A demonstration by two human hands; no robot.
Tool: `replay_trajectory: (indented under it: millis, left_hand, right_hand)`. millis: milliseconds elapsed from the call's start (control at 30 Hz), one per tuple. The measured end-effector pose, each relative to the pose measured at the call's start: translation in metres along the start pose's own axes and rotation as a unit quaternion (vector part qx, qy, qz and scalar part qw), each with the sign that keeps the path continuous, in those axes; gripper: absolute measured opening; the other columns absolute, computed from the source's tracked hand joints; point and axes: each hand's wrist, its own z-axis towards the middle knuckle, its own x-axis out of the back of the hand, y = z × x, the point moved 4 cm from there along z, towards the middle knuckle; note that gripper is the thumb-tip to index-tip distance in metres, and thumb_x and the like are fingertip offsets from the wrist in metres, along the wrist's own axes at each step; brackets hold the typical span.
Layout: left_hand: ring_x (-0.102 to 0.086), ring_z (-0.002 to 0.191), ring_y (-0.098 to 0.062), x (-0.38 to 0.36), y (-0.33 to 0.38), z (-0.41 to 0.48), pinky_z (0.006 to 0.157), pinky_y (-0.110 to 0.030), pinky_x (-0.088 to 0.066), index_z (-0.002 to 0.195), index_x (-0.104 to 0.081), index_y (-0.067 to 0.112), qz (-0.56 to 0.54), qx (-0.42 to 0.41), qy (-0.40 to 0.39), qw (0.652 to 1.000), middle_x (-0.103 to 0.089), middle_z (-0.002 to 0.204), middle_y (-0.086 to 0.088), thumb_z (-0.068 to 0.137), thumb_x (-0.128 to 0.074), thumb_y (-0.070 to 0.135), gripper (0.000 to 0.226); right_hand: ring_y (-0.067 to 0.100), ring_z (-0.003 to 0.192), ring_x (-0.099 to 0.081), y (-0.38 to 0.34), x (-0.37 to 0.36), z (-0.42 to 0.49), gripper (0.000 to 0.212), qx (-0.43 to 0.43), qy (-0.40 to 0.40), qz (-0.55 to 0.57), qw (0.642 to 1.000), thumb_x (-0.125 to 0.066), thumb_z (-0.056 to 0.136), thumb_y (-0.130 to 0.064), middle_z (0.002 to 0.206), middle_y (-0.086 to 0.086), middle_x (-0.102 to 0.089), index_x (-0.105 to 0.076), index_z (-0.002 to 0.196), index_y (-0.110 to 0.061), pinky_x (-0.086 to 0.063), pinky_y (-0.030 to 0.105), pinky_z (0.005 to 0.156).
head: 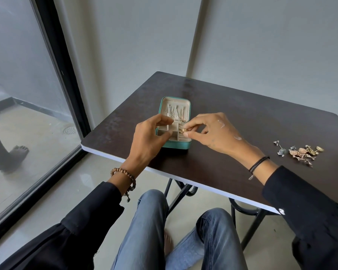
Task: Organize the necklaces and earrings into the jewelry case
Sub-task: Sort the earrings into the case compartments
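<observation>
A small teal jewelry case (175, 146) lies open on the dark table (232, 121), its beige lid holding hung necklaces (171, 112) and its base split into small compartments. My right hand (213, 133) pinches a small gold earring (183, 130) between thumb and fingers just above the case's right compartments. My left hand (148, 139) hovers over the case's left side with thumb and fingers curved; I cannot tell whether it holds anything. A pile of loose gold and silver earrings (300, 152) lies on the table to the right.
The table's near edge (164, 173) runs diagonally above my knees. A glass door with a black frame (66, 90) stands at the left; a person's bare foot (18, 152) shows behind it. Grey walls close the back.
</observation>
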Motion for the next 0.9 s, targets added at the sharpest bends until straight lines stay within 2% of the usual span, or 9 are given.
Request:
replay_trajectory:
  millis: [167, 400, 533, 633, 700, 767, 833, 900]
  left_hand:
    - [-0.066, 0.1, 0.0, -0.002, -0.003, -0.003, 0.083, -0.003, -0.048, 0.107, -0.073, 0.015, -0.002, 0.005, 0.0, 1.0, -0.073, 0.112, 0.007, 0.084, -0.077, 0.009, 0.024]
    - [-0.066, 0.103, -0.002, -0.002, -0.006, -0.006, 0.084, -0.002, -0.047, 0.107, -0.073, 0.015, -0.003, 0.004, 0.002, 1.0, -0.074, 0.113, 0.006, 0.084, -0.077, 0.01, 0.024]
    - [-0.067, 0.105, -0.003, -0.002, -0.008, -0.006, 0.087, -0.006, -0.05, 0.108, -0.073, 0.016, -0.005, 0.004, 0.001, 1.0, -0.074, 0.114, 0.006, 0.085, -0.077, 0.011, 0.024]
    - [-0.065, 0.106, -0.003, -0.003, -0.008, -0.007, 0.086, -0.004, -0.049, 0.109, -0.072, 0.015, -0.003, 0.006, -0.002, 1.0, -0.072, 0.116, 0.005, 0.086, -0.076, 0.01, 0.024]
    - [-0.065, 0.106, -0.004, -0.003, -0.008, -0.007, 0.085, -0.003, -0.048, 0.109, -0.072, 0.015, -0.006, 0.005, 0.0, 1.0, -0.072, 0.116, 0.004, 0.086, -0.076, 0.01, 0.023]
    - [-0.066, 0.106, -0.005, -0.003, -0.008, -0.008, 0.084, -0.003, -0.048, 0.109, -0.072, 0.014, -0.01, 0.004, 0.0, 1.0, -0.072, 0.116, 0.004, 0.086, -0.076, 0.01, 0.023]
    - [-0.066, 0.106, -0.005, -0.003, -0.009, -0.008, 0.085, -0.005, -0.05, 0.108, -0.072, 0.014, -0.014, 0.005, 0.001, 1.0, -0.073, 0.116, 0.004, 0.086, -0.075, 0.01, 0.023]
    - [-0.066, 0.107, -0.005, -0.003, -0.009, -0.008, 0.085, -0.006, -0.051, 0.108, -0.072, 0.014, -0.016, 0.006, 0.001, 1.0, -0.072, 0.116, 0.004, 0.087, -0.075, 0.011, 0.022]
  right_hand:
    - [-0.012, 0.071, -0.062, 0.003, -0.001, -0.002, 0.015, -0.018, -0.027, -0.015, 0.999, -0.08, 0.085, -0.018, 0.092, -0.006, -0.075, -0.081, 0.1, -0.016, -0.046, 0.004, 0.065]
    - [-0.02, 0.056, -0.054, 0.0, -0.005, -0.003, 0.019, -0.029, -0.048, -0.003, 0.998, -0.079, 0.087, -0.015, 0.092, -0.004, -0.07, -0.08, 0.105, -0.011, -0.04, 0.002, 0.06]
    - [-0.02, 0.057, -0.054, 0.001, -0.008, -0.003, 0.019, -0.035, -0.055, -0.009, 0.998, -0.079, 0.087, -0.017, 0.09, -0.008, -0.068, -0.08, 0.106, -0.014, -0.04, 0.001, 0.061]
    - [-0.018, 0.067, -0.057, 0.005, -0.011, -0.002, 0.019, -0.041, -0.056, -0.022, 0.997, -0.079, 0.088, -0.022, 0.094, -0.009, -0.07, -0.08, 0.107, -0.02, -0.037, -0.001, 0.063]
    - [-0.006, 0.08, -0.061, 0.009, -0.014, -0.001, 0.02, -0.041, -0.054, -0.031, 0.997, -0.078, 0.088, -0.025, 0.099, -0.01, -0.071, -0.08, 0.107, -0.023, -0.038, 0.003, 0.066]
    - [0.007, 0.09, -0.06, 0.012, -0.017, -0.001, 0.021, -0.041, -0.056, -0.042, 0.997, -0.076, 0.09, -0.027, 0.103, -0.009, -0.068, -0.079, 0.11, -0.024, -0.043, 0.013, 0.072]
    - [0.009, 0.093, -0.057, 0.012, -0.019, -0.003, 0.02, -0.04, -0.057, -0.055, 0.996, -0.071, 0.093, -0.026, 0.105, -0.008, -0.066, -0.078, 0.112, -0.023, -0.046, 0.024, 0.075]
    - [0.007, 0.086, -0.058, 0.011, -0.019, -0.005, 0.019, -0.032, -0.045, -0.057, 0.997, -0.07, 0.094, -0.023, 0.101, -0.008, -0.068, -0.079, 0.111, -0.022, -0.044, 0.021, 0.072]
